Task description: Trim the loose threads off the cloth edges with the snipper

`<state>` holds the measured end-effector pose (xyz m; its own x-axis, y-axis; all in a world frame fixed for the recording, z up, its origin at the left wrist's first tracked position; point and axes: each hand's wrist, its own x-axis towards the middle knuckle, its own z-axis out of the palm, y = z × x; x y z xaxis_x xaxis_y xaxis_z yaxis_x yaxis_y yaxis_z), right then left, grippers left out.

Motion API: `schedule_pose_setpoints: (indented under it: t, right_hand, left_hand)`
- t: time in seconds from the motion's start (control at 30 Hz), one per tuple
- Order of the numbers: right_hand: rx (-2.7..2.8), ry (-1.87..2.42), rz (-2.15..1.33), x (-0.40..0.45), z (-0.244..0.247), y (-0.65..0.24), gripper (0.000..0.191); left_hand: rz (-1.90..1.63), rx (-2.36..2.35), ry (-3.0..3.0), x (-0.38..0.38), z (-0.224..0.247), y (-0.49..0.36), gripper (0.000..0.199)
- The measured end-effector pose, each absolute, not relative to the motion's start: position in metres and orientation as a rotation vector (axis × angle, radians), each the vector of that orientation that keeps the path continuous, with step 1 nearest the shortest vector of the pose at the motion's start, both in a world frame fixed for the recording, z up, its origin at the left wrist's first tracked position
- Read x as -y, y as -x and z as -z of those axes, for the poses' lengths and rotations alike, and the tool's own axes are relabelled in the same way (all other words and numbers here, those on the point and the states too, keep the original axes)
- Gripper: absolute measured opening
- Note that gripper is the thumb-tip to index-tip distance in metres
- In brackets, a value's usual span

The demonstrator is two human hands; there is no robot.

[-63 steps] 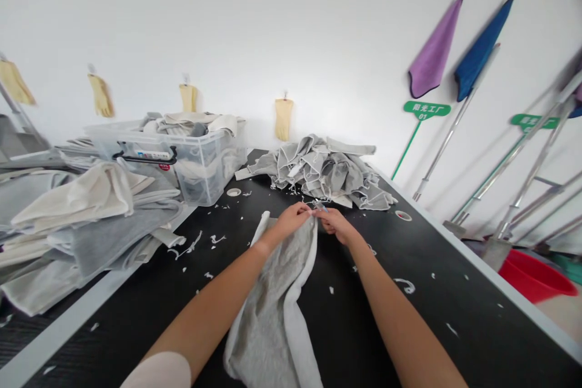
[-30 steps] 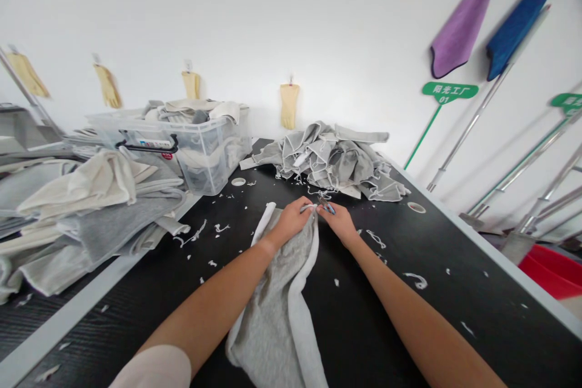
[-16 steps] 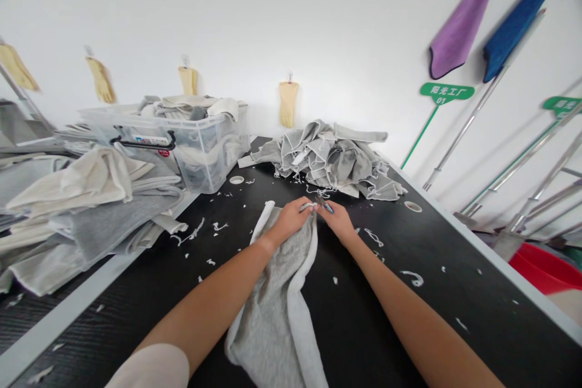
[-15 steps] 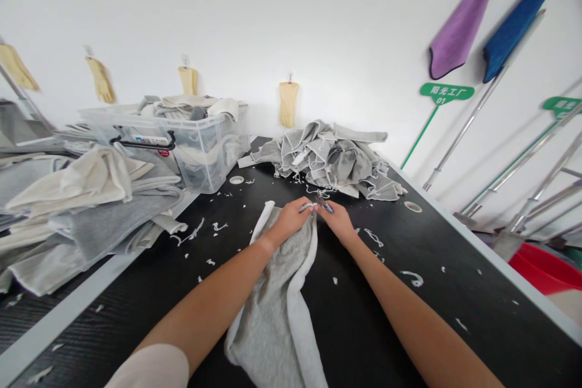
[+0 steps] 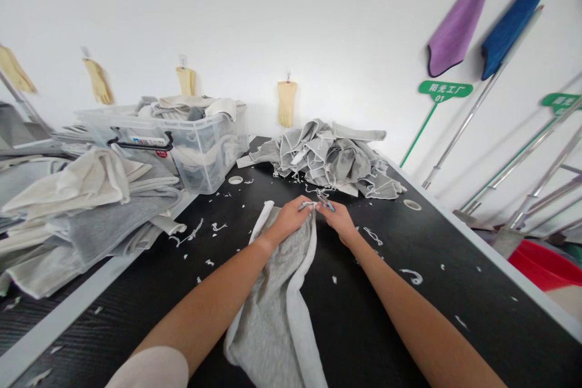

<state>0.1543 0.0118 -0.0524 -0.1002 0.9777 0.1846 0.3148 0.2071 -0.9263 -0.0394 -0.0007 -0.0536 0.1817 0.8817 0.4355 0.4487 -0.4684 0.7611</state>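
- At the middle of the black table, the left hand and the right hand meet, fingertips nearly touching.
- Left hand: thumb and fingers clamped together on the upper end of a grey cloth, at its white edging.
- Right hand: fingers closed around a small metal tool with a blue part; its tip lies at the pinched edging. Whether its blades are apart or together cannot be told.
- Grey cloth: located between the forearms, running from the hands down to the lower edge of the view; white edging along both long sides.
- Table surface: white scraps scattered on both sides of the grey cloth; two round inserts fitted, one towards each side.
- Beyond the hands: a loose heap of grey pieces with white edges, near the wall.
- Left side: a stack of folded cloths in front of a clear plastic box with a black handle, filled with more fabric above its rim.
- Wall: yellow gloves, a purple cloth and a blue cloth hanging.
- Right side, beyond the table edge: metal poles and a red basin.
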Motion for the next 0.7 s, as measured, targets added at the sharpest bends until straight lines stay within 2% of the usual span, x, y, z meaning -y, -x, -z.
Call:
schedule_pose_setpoints:
  t: [0.27,0.7]
  right_hand:
    - [1.574,1.146,-1.019,-0.0103,0.0531,-0.1524,0.05]
    - [1.653,1.187,-0.859,-0.0167,0.0611,-0.1535,0.049]
  left_hand:
    - [-1.25,-1.338,-1.968,-0.0017,0.056,0.0397,0.018]
    - [-1.255,-1.295,-1.973,-0.0019,0.0569,0.0393,0.012]
